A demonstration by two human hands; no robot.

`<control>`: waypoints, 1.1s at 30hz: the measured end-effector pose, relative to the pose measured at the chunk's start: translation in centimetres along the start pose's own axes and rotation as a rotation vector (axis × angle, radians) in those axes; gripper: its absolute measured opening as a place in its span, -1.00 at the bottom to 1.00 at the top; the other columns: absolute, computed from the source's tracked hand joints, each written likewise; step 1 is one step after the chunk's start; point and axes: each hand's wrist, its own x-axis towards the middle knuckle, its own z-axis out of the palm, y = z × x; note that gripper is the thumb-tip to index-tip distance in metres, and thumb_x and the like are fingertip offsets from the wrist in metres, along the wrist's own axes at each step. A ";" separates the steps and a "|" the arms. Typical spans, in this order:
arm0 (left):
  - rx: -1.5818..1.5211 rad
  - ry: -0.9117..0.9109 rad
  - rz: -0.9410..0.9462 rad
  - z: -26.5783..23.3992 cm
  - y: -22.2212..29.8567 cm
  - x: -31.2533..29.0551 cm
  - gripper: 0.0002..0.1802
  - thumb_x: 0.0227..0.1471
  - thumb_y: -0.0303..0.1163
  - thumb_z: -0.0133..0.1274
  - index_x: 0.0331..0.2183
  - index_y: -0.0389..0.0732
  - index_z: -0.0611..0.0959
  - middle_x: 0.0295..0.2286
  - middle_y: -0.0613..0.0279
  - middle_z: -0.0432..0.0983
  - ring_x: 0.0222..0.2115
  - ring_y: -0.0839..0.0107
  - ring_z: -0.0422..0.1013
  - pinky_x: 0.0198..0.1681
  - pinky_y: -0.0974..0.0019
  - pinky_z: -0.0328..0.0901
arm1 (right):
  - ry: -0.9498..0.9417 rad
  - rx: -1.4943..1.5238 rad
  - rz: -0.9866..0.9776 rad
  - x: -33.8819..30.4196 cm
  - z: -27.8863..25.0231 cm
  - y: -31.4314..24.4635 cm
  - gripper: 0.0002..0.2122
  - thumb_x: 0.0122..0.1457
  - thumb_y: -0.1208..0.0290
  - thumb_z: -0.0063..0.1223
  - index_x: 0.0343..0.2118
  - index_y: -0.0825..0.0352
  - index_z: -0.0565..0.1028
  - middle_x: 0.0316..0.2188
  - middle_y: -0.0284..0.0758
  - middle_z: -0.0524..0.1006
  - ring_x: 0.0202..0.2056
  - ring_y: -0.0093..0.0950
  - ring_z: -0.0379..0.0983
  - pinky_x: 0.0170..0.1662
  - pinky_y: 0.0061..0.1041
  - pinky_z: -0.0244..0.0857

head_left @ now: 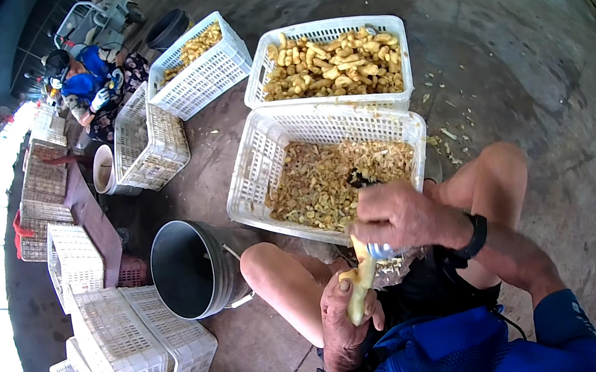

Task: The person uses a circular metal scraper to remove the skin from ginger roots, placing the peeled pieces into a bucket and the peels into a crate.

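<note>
My left hand [345, 309] is closed round a piece of ginger [361, 286], pale and peeled toward its lower end and yellower at the top. Just above it my right hand [399, 217] is curled over a small shiny metal tool [383, 250], whose kind its fingers hide. The tool is at the ginger's upper part. Beyond my hands stands a white plastic crate [248, 175] with a thick layer of brownish peel scraps [313, 183] in it. A second white crate [401, 48] behind it is heaped with ginger roots [328, 65].
A black bucket [184, 270] stands left of my knee. White crates [121, 333] are stacked at the left, beside a brown bench [88, 215]. Farther back a gloved person [93, 86] sits near another crate of ginger [207, 78]. Peel bits litter the concrete floor [565, 163].
</note>
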 end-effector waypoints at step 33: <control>0.468 0.105 0.162 1.4 -1.8 0.9 -0.52 0.30 -0.03 -0.20 -0.24 -0.32 0.46 -0.60 0.12 0.37 -0.66 0.26 0.34 -0.59 0.26 0.30 | -0.080 0.094 0.121 -1.2 3.1 -1.6 -0.73 0.14 0.27 0.20 -0.58 0.33 0.47 -0.61 -0.22 0.43 -0.53 -0.23 0.47 -0.52 -0.27 0.28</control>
